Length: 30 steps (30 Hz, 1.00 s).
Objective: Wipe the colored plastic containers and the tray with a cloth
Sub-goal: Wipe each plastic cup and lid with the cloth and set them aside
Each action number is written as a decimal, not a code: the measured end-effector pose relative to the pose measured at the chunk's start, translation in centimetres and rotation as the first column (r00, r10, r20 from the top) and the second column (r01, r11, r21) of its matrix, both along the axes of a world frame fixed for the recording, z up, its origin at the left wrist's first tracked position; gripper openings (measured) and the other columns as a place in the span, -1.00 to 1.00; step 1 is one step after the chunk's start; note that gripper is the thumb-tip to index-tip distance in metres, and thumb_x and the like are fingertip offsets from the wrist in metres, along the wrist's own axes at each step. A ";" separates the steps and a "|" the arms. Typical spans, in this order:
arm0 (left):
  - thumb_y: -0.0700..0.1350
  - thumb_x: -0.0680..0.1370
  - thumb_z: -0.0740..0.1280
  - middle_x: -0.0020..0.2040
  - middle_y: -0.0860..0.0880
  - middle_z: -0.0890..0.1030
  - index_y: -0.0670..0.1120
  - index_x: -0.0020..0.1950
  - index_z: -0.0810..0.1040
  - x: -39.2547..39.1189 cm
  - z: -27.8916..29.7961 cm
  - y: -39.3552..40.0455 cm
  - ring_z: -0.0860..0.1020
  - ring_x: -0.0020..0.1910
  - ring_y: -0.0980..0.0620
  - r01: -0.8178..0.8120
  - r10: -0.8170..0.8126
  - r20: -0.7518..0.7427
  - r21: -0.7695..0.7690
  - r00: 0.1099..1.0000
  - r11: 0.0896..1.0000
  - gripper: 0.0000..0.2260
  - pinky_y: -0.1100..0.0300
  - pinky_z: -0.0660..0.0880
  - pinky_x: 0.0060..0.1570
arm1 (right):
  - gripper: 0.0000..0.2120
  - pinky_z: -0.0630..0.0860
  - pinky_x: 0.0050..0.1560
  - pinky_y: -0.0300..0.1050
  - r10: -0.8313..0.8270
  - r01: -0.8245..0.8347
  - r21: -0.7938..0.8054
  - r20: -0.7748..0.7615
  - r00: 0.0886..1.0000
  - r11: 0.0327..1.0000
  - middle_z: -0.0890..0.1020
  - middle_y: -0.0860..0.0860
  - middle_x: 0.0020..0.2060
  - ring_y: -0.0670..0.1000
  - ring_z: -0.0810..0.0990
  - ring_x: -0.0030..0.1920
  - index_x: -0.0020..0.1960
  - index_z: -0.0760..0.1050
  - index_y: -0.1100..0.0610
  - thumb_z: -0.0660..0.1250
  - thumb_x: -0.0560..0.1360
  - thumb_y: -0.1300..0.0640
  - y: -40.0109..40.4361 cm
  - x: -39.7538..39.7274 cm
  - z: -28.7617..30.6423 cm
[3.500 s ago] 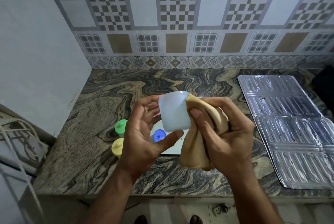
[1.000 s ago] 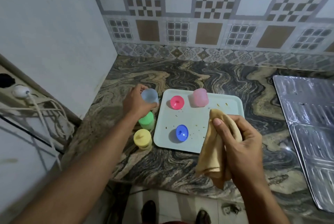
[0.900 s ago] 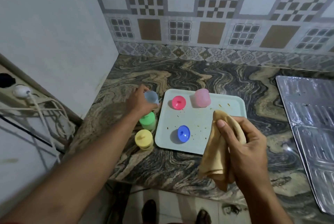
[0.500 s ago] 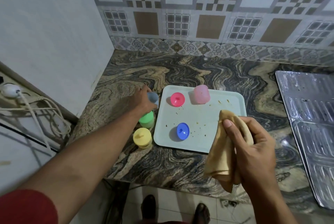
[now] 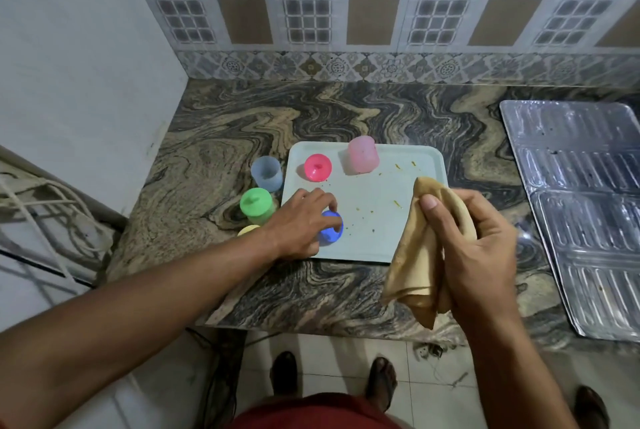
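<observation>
The left hand (image 5: 299, 220) reaches over the near left corner of the pale blue rectangular plastic tray (image 5: 384, 231), its fingers curled down onto the small blue plastic lid (image 5: 333, 227) that lies on the tray; the fingertips touch the lid's left side, but whether they grip it or merely rest on it cannot be told. The right hand (image 5: 474, 245) is held above the tray's right near corner, clutching a bunched tan cloth (image 5: 420, 255) with thumb and fingers wrapped round it, the cloth's loose end hanging down past the tray's front edge.

On the tray's far side stand a pink plastic lid (image 5: 317, 168) and, just to its right, a translucent pink plastic cup (image 5: 363, 154); scattered crumbs dot the tray between them and the cloth. Off the tray, on the marbled stone table (image 5: 346, 109) beside its left edge, sit a translucent light blue plastic cup (image 5: 266, 174), a green lidded plastic container (image 5: 257, 205) nearer, and a yellow container (image 5: 248, 230) mostly hidden behind the left wrist. These three lie left of the left hand, well apart from the right.
</observation>
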<state>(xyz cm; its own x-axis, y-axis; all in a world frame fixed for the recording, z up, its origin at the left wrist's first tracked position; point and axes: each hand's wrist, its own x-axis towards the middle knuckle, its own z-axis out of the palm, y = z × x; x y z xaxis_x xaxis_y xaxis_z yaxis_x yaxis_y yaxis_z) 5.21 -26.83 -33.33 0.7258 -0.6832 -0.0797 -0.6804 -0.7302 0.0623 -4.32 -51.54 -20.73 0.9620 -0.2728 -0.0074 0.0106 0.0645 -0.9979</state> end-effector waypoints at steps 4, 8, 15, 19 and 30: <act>-0.08 0.30 0.53 -0.01 -0.02 0.60 0.02 -0.15 0.66 0.2 -0.8 -0.4 0.56 0.03 -0.15 -0.045 0.045 0.047 -0.014 0.998 0.999 -0.84 0.01 0.33 -0.05 | -0.98 0.57 -0.17 -0.20 -0.012 0.012 0.004 -0.007 1.000 1.000 0.69 -0.03 -0.20 -0.08 0.61 -0.18 -0.04 0.64 0.12 0.47 0.55 0.19 -0.5 -0.6 -0.3; 0.01 0.42 0.47 -0.13 0.03 0.68 0.00 -0.13 0.71 0.9 0.5 -0.8 0.62 -0.02 -0.11 -0.235 0.243 -0.003 -0.271 0.970 0.934 -0.89 -0.02 0.39 0.00 | -0.97 0.57 -0.21 -0.27 -0.033 0.034 0.015 -0.014 0.999 0.999 0.69 -0.03 -0.22 -0.11 0.61 -0.21 -0.02 0.64 0.16 0.46 0.55 0.21 -1.1 -1.0 -0.5; -0.22 0.54 0.47 -0.22 0.05 0.65 -0.01 -0.12 0.55 -1.1 8.3 -3.0 0.64 -0.26 0.20 -0.894 -0.048 -0.893 -0.445 0.447 -0.052 -0.85 0.28 0.45 -0.12 | -0.93 0.56 -0.16 -0.18 -0.061 0.061 0.020 0.012 0.998 0.998 0.69 -0.01 -0.21 -0.07 0.61 -0.19 -0.06 0.63 0.09 0.47 0.57 0.23 -1.2 -1.0 -0.7; -0.18 0.47 0.39 -0.12 0.01 0.74 0.00 -0.18 0.62 -4.7 11.8 -4.7 0.70 -0.16 0.13 -0.925 -0.472 -0.820 -0.168 0.323 -0.341 -0.91 0.21 0.51 0.03 | -0.94 0.53 -0.17 -0.30 -0.078 0.076 0.028 0.074 0.994 0.997 0.68 -0.07 -0.22 -0.14 0.60 -0.21 -0.04 0.60 0.09 0.45 0.56 0.23 -0.3 -0.9 -0.1; -0.19 0.48 0.47 -0.09 -0.13 0.72 0.01 -0.24 0.65 -10.3 13.5 -9.4 0.71 -0.13 0.00 -0.853 -0.441 -0.760 -0.280 0.477 -0.441 -0.86 0.09 0.67 -0.05 | -0.94 0.56 -0.16 -0.25 -0.155 0.154 0.018 0.202 0.967 0.988 0.67 -0.06 -0.22 -0.15 0.61 -0.22 -0.02 0.57 0.21 0.45 0.58 0.29 3.6 -1.4 1.7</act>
<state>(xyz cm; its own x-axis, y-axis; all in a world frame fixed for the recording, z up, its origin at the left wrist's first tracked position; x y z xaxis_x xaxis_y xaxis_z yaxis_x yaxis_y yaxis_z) -5.11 -36.22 -19.88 0.9459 -0.0809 -0.3142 0.2849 0.6706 0.6850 -5.72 -47.89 -19.05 0.8898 -0.4183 0.1825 0.2223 0.0481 -0.9738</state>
